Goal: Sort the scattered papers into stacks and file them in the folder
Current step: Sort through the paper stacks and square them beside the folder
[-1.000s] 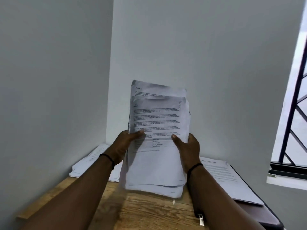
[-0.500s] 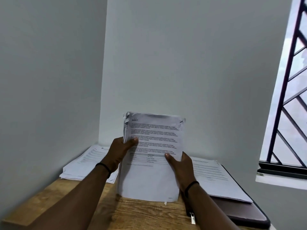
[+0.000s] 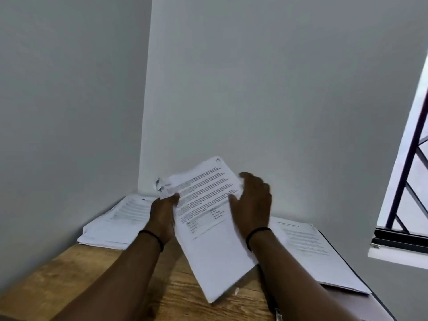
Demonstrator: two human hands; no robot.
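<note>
Both hands hold one sheaf of printed papers (image 3: 208,230) above the wooden table (image 3: 97,281), in front of the room's corner. The sheaf is tilted, its top edge leaning to the right and its lowest corner reaching down toward the table's near middle; whether that corner touches the wood cannot be told. The left hand (image 3: 163,216) pinches the sheaf at its upper left edge, thumb laid on the printed face and the other fingers hidden behind the pages. The right hand (image 3: 253,205) grips the opposite edge near the top right, thumb pressed on the front and the fingers curled round behind (both hands are somewhat blurred). So the greater part of the sheaf hangs below and between the two grips.

A second stack of papers (image 3: 118,223) lies flat on the table in the far left corner, against the wall. To the right, a single printed sheet (image 3: 308,246) rests on a dark folder (image 3: 361,283), just beside the right forearm. A barred window (image 3: 407,181) shows at the right edge.
</note>
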